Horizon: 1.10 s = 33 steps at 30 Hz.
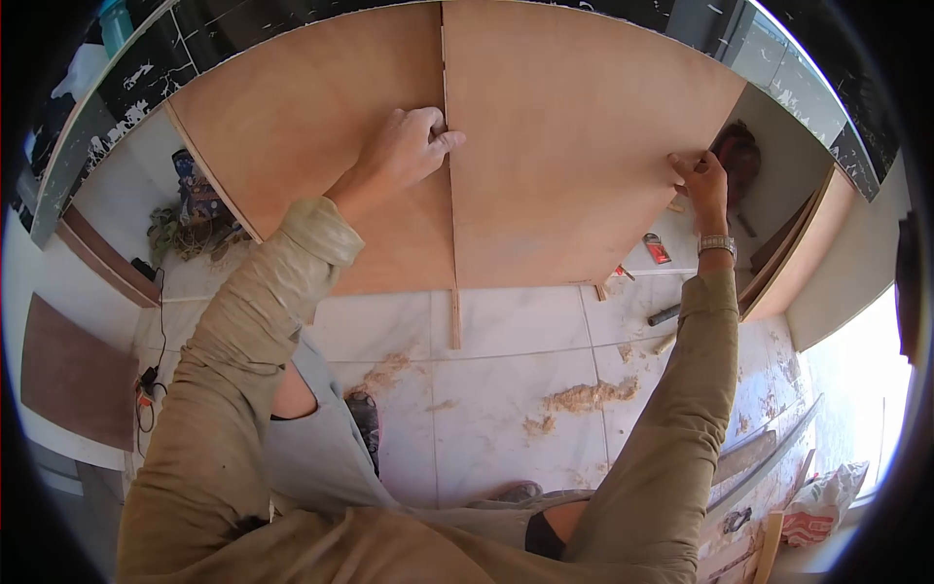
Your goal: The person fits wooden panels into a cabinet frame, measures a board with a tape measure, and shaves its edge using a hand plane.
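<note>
Head view: 2 wooden panels (292, 146) meet below the far counter (209, 41). The left hand (407, 146) pinches the right panel (574, 146) by its left edge, the right hand (702, 181) its right, seemingly keeping it aligned.

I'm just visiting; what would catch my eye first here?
Two large wooden panels, side by side across the upper middle, dominate. The left hand is where they meet, the right hand at their outer right edge. Below, brown sawdust lies scattered over the pale tiled floor.
</note>
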Each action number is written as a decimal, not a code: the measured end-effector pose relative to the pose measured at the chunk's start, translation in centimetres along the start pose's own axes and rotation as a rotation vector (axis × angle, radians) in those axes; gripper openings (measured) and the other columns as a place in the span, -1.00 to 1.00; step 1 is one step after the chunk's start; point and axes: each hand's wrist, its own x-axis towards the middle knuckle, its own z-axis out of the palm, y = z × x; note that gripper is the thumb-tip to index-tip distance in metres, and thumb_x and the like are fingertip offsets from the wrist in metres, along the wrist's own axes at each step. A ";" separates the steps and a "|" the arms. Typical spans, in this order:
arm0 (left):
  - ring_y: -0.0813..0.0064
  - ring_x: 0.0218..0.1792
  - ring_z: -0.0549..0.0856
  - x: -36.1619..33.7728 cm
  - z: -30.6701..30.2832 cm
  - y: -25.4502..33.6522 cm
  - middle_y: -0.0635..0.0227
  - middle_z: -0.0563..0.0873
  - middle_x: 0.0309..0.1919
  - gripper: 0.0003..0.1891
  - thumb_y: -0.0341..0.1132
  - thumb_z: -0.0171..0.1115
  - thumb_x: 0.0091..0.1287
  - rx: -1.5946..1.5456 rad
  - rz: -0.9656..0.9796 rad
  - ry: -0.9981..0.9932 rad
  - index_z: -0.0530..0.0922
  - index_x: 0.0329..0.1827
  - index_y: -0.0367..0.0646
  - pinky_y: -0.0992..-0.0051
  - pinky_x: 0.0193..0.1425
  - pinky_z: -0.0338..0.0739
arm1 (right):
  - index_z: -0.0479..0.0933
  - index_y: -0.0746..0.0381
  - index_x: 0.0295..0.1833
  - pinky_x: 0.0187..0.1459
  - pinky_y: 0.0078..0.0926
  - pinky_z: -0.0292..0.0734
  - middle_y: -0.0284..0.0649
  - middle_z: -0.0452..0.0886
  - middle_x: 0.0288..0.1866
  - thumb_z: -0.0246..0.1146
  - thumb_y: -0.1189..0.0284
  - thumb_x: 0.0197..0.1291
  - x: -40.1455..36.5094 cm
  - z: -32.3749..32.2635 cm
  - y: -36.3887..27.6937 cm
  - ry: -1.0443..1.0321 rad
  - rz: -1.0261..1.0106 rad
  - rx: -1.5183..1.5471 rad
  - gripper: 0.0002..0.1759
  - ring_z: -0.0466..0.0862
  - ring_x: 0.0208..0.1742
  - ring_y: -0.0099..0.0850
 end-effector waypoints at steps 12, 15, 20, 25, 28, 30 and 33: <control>0.28 -0.58 0.61 1.6 1.7 -1.7 0.20 0.66 -0.62 -0.69 -0.15 0.32 0.34 0.015 0.009 0.091 0.62 -0.43 -0.22 0.28 -0.45 0.46 | 0.68 0.30 0.02 -0.16 -0.42 0.66 -0.15 0.79 -0.20 0.52 0.12 0.02 0.9 0.4 -0.1 0.175 -0.117 -0.229 -0.44 0.78 -0.23 -0.42; 0.37 -0.60 0.58 2.0 1.7 -2.2 0.25 0.66 -0.62 -0.67 -0.12 0.33 0.33 0.031 0.040 0.097 0.63 -0.44 -0.21 0.32 -0.47 0.44 | 0.69 0.27 0.04 -0.08 -0.39 0.64 -0.13 0.80 -0.19 0.50 0.08 0.02 1.5 0.4 0.2 0.226 -0.167 -0.338 -0.43 0.79 -0.20 -0.37; 0.56 -0.63 0.54 2.5 2.6 -3.5 0.37 0.66 -0.63 -0.67 -0.10 0.36 0.33 0.112 0.163 0.227 0.65 -0.42 -0.20 0.43 -0.51 0.39 | 0.73 0.25 -0.02 -0.07 -0.40 0.64 -0.14 0.80 -0.19 0.49 0.08 0.02 1.9 -0.1 1.3 0.164 -0.221 -0.246 -0.48 0.80 -0.20 -0.34; 0.69 -0.47 0.66 2.7 3.4 -4.6 0.38 0.73 -0.51 -0.72 -0.16 0.37 0.39 -0.174 0.081 0.192 0.65 -0.21 -0.25 0.61 -0.39 0.54 | 0.74 0.25 -0.17 -0.28 -0.49 0.58 -0.23 0.76 -0.35 0.47 0.29 0.08 0.8 0.4 0.2 0.230 -0.205 -0.177 -0.72 0.69 -0.37 -0.49; 0.64 -0.39 0.71 2.9 3.9 -4.3 0.32 0.75 -0.40 -0.69 -0.21 0.40 0.37 -0.401 0.079 0.304 0.62 -0.11 -0.33 0.67 -0.27 0.61 | 0.73 0.29 -0.25 -0.40 -0.55 0.54 -0.32 0.72 -0.44 0.46 0.41 0.11 0.4 0.1 -0.3 0.230 -0.229 -0.106 -0.83 0.62 -0.45 -0.57; 0.61 -0.36 0.72 2.7 3.7 -3.9 0.29 0.76 -0.36 -0.68 -0.25 0.42 0.36 -0.464 0.062 0.344 0.60 -0.09 -0.37 0.68 -0.22 0.63 | 0.71 0.31 -0.28 -0.41 -0.57 0.51 -0.35 0.69 -0.46 0.44 0.41 0.13 0.7 0.4 0.2 0.194 -0.274 -0.036 -0.83 0.60 -0.46 -0.58; 0.61 -0.34 0.73 2.8 3.5 -4.2 0.28 0.76 -0.34 -0.69 -0.28 0.43 0.35 -0.511 0.054 0.310 0.60 -0.11 -0.39 0.67 -0.19 0.62 | 0.70 0.33 -0.30 -0.40 -0.57 0.52 -0.34 0.68 -0.46 0.43 0.41 0.14 -1.1 0.2 -1.6 0.179 -0.138 -0.024 -0.83 0.61 -0.45 -0.58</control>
